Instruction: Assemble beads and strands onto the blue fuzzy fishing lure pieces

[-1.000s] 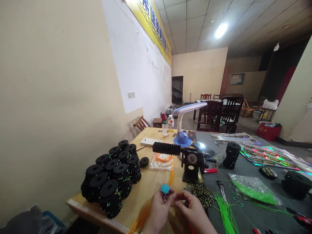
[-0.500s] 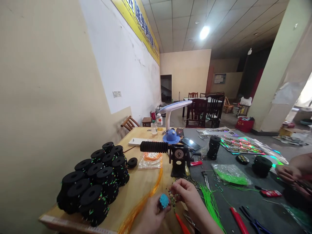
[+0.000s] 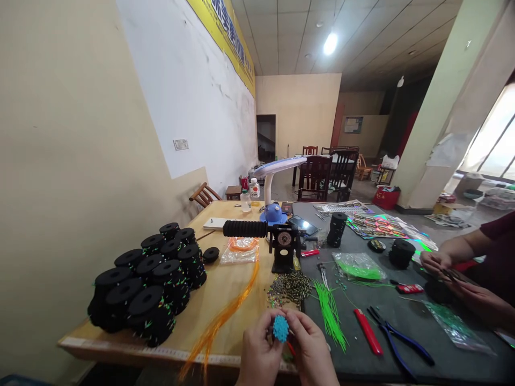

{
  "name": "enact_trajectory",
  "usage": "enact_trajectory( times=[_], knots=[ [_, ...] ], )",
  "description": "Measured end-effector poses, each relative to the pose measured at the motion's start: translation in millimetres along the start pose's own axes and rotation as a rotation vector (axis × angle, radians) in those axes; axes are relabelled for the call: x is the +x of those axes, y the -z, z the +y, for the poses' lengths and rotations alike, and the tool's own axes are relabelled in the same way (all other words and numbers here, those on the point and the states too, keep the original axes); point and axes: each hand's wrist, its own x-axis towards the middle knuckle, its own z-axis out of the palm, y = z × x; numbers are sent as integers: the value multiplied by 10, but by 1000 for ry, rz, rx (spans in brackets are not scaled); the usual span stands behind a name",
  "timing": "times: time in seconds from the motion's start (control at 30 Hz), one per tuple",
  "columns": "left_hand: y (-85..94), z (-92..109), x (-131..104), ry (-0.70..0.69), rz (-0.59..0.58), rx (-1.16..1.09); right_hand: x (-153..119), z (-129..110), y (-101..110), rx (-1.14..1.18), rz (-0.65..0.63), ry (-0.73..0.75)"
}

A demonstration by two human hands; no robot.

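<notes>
Near the front edge of the table, my left hand is closed around a bundle with a knobbly turquoise end facing me. My right hand is closed beside it, its fingertips meeting the left ones behind the turquoise end; what they pinch is hidden. A red-orange piece shows partly below the hands. Just beyond my fingers is a heap of small dark and gold beads, with mixed coloured bits at its left. Orange strands lie to the left, and bright green strands to the right.
Black foam spools crowd the left side. Behind the beads stand a black winding device and a blue lamp. Blue-handled pliers and a red-handled tool lie right. A co-worker's hands are at the far right.
My right hand has left the bead heap and come down against my left hand at the turquoise bundle. The view has shifted, showing more of the co-worker and the pliers.
</notes>
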Motion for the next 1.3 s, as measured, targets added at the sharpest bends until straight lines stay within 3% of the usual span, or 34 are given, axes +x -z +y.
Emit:
enact_trajectory(
  times=[0.17,0.4,0.7,1.07,1.3],
  knots=[
    [63,56,-119,60,-96,-39,-168,90,207,-64,-2,84],
    [98,94,-266,116,-98,-98,-373,163,331,-184,-120,160],
    [137,43,-368,104,-151,11,-446,200,323,-239,-98,229],
    [145,127,-445,46,-178,81,-628,182,279,-242,-112,266],
    [174,74,-456,86,-157,0,-617,227,238,-227,-117,251]
  ],
)
